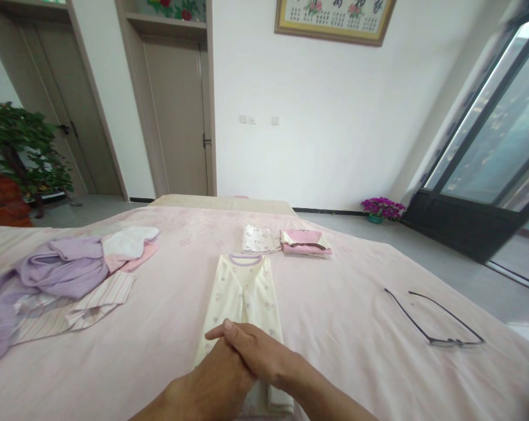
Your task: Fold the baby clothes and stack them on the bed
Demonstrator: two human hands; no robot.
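Observation:
A cream long-sleeved garment [229, 286] with small hearts and a lilac collar lies folded lengthwise on the pink sheet [168, 351], sleeves laid down its front. My left hand [215, 374] and my right hand [258, 351] overlap above its lower half, touching each other. The right one crosses over the left. Most fingers are hidden where the hands meet, so their shape is unclear, and no cloth shows between them. Beyond the collar sit a folded white patterned cloth [259, 240] and a folded pink garment [306, 241].
A heap of unfolded clothes lies at the left: a lilac garment [66, 266], a white and pink piece [130, 242] and a striped one [102, 301]. Black-framed glasses [452, 342] rest at the right. Past the far edge stands a purple flower pot [376, 219].

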